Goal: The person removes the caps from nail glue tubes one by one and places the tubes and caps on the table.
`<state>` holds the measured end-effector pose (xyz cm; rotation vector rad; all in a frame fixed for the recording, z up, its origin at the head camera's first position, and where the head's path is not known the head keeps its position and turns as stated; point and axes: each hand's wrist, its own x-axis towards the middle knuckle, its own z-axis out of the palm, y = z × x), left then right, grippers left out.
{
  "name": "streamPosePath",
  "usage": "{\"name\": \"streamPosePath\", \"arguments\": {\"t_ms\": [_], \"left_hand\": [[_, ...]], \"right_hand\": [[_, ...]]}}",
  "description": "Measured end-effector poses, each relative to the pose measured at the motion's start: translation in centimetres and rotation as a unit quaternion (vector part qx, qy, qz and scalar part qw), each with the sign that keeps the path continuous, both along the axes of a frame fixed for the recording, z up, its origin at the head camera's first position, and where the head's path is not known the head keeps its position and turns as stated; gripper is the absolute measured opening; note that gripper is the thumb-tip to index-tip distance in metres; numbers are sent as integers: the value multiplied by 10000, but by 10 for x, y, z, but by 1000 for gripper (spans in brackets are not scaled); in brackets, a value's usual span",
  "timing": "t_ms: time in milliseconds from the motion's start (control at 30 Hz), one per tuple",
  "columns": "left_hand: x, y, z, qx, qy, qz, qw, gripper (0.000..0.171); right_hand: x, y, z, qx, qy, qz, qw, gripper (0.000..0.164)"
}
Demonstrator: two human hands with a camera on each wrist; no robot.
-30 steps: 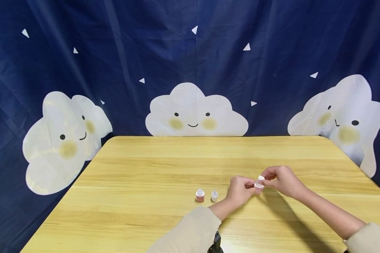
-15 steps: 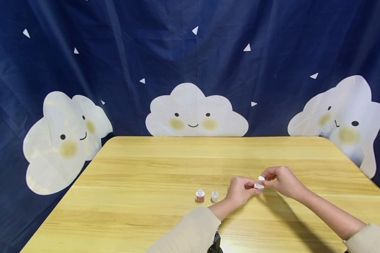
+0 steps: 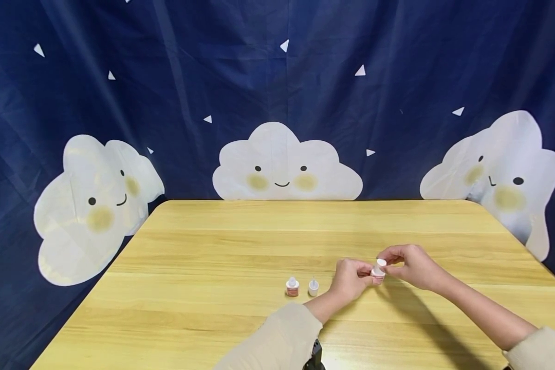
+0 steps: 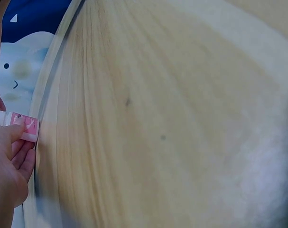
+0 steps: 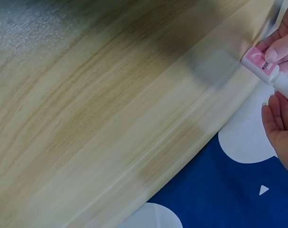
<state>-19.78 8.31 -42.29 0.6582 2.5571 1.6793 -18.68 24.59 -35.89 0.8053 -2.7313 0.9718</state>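
My left hand [image 3: 349,278] grips a small white bottle [image 3: 377,278] with a pink label, its thumb pressed on the label in the left wrist view. Above it my right hand [image 3: 412,265] pinches the bottle's white cap [image 3: 381,263] between thumb and fingers. The cap sits at the neck of the bottle [image 5: 260,64], in line with it, in the right wrist view. To the left of my left hand stands a second small bottle [image 3: 293,289], uncapped, with a pale nozzle and a reddish label. Beside it another white cap [image 3: 313,288] rests with a thin stem pointing up.
Everything is over a light wooden table [image 3: 203,308]. A dark blue curtain [image 3: 324,92] printed with smiling white clouds hangs behind and along both sides. A small black device [image 3: 314,357] shows under the left sleeve [image 3: 277,336].
My right fingers shift slightly to the left around the cap, and the cap shows a little lower over the bottle. My left hand and the standing bottle keep their places.
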Motion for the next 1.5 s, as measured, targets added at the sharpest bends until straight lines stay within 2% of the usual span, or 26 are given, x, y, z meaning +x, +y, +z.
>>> {"name": "streamPosePath", "arguments": {"t_ms": [133,333,433,600,933,1267,1500], "left_hand": [[0,0,0,-4,12,-18,10000,16],[0,-1,-1,21,114,-68,9999,15],[0,-1,-1,55,67,-72,9999,13],[0,0,-1,114,63,-89,9999,13],[0,0,-2,100,138,-113,9998,15],[0,-1,-2,70,114,-115,9998,16],[0,0,-2,92,47,-88,9999,16]], "right_hand": [[0,-1,0,-52,27,-37,10000,12],[2,-4,-1,68,175,-403,9990,14],[2,-5,-2,113,312,-463,9984,12],[2,-6,-4,32,521,-356,9980,11],[2,-5,-4,-9,490,-357,9982,12],[1,-5,1,183,357,-198,9990,7],[0,-5,4,395,285,-58,9988,12]]}}
